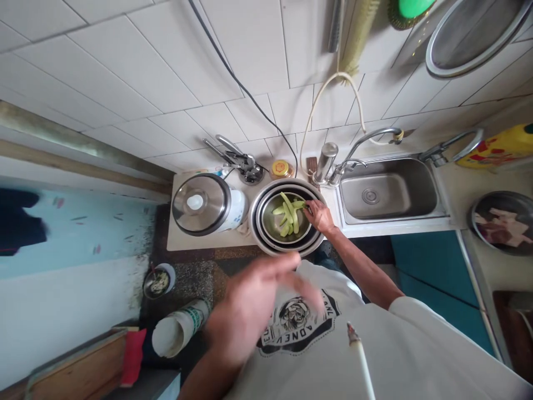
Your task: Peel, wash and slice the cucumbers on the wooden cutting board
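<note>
My right hand [320,214] reaches into nested steel bowls [257,233] on the counter, its fingers on green vegetable strips [288,215] lying in the inner bowl. My left hand [259,303] hovers blurred in mid-air in front of my white printed shirt, fingers spread, holding nothing. A cigarette [363,362] sticks out near the camera at the bottom.
A lidded steel pot [204,204] stands left of the bowls. A steel sink [389,191] with taps lies to the right. A pan with pale pieces [503,222] sits at far right. A small jar [281,168] stands behind the bowls. A white container [177,332] and a small bowl [157,281] are on the floor.
</note>
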### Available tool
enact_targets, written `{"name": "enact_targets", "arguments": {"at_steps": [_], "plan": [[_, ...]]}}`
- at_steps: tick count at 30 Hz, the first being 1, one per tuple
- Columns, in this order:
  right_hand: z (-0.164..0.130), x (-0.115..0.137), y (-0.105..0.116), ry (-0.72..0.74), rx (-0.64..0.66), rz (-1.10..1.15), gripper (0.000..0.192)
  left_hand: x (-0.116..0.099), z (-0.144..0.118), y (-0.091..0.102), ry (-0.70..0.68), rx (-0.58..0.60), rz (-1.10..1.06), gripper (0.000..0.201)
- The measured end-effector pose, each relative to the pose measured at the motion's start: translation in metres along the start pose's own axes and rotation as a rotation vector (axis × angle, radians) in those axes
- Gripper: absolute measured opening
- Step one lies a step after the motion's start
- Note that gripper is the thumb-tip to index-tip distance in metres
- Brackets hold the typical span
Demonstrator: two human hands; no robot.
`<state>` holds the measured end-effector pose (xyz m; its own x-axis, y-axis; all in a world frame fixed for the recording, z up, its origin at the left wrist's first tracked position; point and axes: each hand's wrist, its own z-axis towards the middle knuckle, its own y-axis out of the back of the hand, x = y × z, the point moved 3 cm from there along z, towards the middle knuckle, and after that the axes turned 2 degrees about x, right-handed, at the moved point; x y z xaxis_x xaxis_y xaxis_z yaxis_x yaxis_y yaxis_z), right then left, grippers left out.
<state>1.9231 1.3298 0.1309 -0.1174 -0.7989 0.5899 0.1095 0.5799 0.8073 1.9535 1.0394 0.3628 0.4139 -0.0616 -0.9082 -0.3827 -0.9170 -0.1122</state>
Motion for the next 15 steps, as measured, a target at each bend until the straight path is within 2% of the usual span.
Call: {"name": "enact_targets", "arguments": {"at_steps": [1, 3, 5, 6, 7, 10, 12, 15], "plan": [[-0.007, 0.008, 0.001, 0.038, 0.002, -0.02, 0.032, 0.012, 0.024, -0.006, 0.018, 0.003, -0.044, 0.055], [-0.022, 0.024, 0.001, 0.098, 0.009, -0.047, 0.035, 0.049, 0.079, -0.019, 0.126, 0.005, -0.148, 0.057], [-0.04, 0.041, -0.004, 0.137, 0.027, -0.059, 0.037, 0.098, 0.127, -0.031, 0.329, 0.007, -0.232, 0.052], [-0.048, 0.049, -0.007, 0.152, 0.045, -0.062, 0.038, 0.123, 0.145, -0.036, 0.465, 0.027, -0.274, 0.049], [-0.057, 0.056, -0.012, 0.163, 0.065, -0.065, 0.039, 0.145, 0.158, -0.041, 0.526, 0.044, -0.328, 0.047], [-0.08, 0.071, -0.025, 0.178, 0.108, -0.061, 0.042, 0.184, 0.174, -0.045, 0.582, 0.11, -0.435, 0.034], [-0.094, 0.077, -0.033, 0.17, 0.103, -0.039, 0.044, 0.193, 0.174, -0.043, 0.585, 0.157, -0.455, 0.026], [-0.112, 0.081, -0.039, 0.153, 0.077, 0.021, 0.043, 0.191, 0.172, -0.035, 0.59, 0.238, -0.454, 0.027]]}}
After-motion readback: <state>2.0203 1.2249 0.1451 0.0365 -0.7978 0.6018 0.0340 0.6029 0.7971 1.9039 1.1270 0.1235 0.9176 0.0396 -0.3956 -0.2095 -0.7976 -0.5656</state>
